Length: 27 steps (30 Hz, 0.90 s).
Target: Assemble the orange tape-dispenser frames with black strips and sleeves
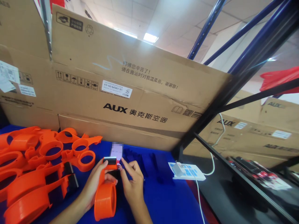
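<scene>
My left hand (92, 182) is wrapped round the neck of an orange tape dispenser (105, 200). Its thumb lies on the dispenser's head, where a dark plate with a pale toothed edge shows. My right hand (133, 182) comes in from the other side, thumb and forefinger pinching at the right end of that head, by a small red part. The ring of the dispenser hangs lowest, below my left fingers. Just behind the head, a phone (116, 150) with a lit screen showing digits stands or lies on the blue cover; its lower part is hidden.
Several orange tape dispensers (26, 197) lie heaped at the left of the blue-covered table (173, 202). Dark blue pieces (151, 165) lie behind my right hand. A white power strip (187, 171) with cables sits right. A large carton (140, 102) and a metal rack post (205, 115) stand behind.
</scene>
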Motion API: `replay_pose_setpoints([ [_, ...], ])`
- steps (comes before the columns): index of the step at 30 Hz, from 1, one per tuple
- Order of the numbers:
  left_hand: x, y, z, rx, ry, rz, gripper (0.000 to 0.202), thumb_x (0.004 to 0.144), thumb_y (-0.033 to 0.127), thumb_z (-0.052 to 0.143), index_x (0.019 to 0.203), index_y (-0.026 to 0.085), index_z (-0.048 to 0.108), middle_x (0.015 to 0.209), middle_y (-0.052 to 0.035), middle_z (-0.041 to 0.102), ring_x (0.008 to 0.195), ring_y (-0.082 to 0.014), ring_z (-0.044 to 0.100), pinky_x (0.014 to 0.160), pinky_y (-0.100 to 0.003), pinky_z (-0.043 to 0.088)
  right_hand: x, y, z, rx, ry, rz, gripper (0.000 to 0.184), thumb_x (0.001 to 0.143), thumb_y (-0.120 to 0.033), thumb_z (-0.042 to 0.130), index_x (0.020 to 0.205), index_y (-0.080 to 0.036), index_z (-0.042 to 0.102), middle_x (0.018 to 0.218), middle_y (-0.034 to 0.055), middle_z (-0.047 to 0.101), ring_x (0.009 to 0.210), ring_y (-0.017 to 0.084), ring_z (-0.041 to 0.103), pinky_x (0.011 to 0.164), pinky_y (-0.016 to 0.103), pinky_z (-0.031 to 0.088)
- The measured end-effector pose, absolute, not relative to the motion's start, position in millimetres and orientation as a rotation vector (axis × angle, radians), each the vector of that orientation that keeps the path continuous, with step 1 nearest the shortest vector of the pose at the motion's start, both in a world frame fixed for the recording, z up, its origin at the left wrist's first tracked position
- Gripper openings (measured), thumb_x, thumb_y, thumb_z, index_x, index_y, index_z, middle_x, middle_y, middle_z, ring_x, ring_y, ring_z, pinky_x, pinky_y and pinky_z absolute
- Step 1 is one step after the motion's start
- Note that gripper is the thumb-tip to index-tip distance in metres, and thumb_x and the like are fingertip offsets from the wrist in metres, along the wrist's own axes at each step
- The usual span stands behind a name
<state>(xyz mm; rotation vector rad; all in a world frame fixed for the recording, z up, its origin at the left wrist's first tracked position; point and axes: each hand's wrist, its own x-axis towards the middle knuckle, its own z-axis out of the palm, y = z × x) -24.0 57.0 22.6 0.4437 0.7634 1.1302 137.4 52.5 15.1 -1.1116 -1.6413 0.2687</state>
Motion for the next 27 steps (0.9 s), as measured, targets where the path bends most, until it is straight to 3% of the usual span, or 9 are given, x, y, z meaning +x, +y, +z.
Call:
replay_pose_setpoints([
  [4, -24, 55, 25, 0.437, 0.726, 1.141, 0.037, 0.082, 0.046, 0.077, 0.105, 0.019, 0.064, 0.081, -0.0073, 0.081, 0.051, -0.0212, 0.071, 0.049, -0.028, 0.052, 136, 52, 12, -1.106, -1.683, 0.297, 0.035, 0.099, -0.023, 0.061, 0.132, -0.029, 0.072, 0.080, 0.0021, 0.061, 0.073, 0.017, 0.062, 0.065, 0.028, 0.053],
  [11, -26, 61, 23, 0.372, 0.733, 1.202, 0.030, 0.081, 0.039, 0.077, 0.100, 0.019, 0.066, 0.071, -0.0049, 0.078, 0.052, -0.0211, 0.072, 0.053, -0.029, 0.056, 133, 50, 21, -1.026, -1.762, 0.413, 0.039, 0.100, -0.023, 0.060, 0.138, -0.026, 0.066, 0.098, 0.0067, 0.073, 0.083, 0.019, 0.069, 0.074, 0.030, 0.058],
  [20, -27, 63, 13, 0.495, 0.834, 1.228, 0.039, 0.082, 0.044, 0.077, 0.107, 0.023, 0.057, 0.065, -0.0021, 0.078, 0.057, -0.0239, 0.075, 0.058, -0.029, 0.057, 134, 46, 15, -1.095, -1.661, 0.464, 0.026, 0.098, -0.026, 0.064, 0.122, -0.024, 0.073, 0.093, 0.0055, 0.078, 0.075, 0.020, 0.071, 0.067, 0.030, 0.058],
  [27, -28, 66, 6, 0.575, 0.867, 1.247, 0.048, 0.084, 0.048, 0.075, 0.117, 0.024, 0.051, 0.065, -0.0025, 0.078, 0.063, -0.0251, 0.077, 0.063, -0.030, 0.058, 137, 46, 19, -1.039, -1.725, 0.427, 0.029, 0.097, -0.016, 0.058, 0.121, -0.025, 0.072, 0.094, 0.0051, 0.078, 0.079, 0.020, 0.073, 0.070, 0.032, 0.058],
])
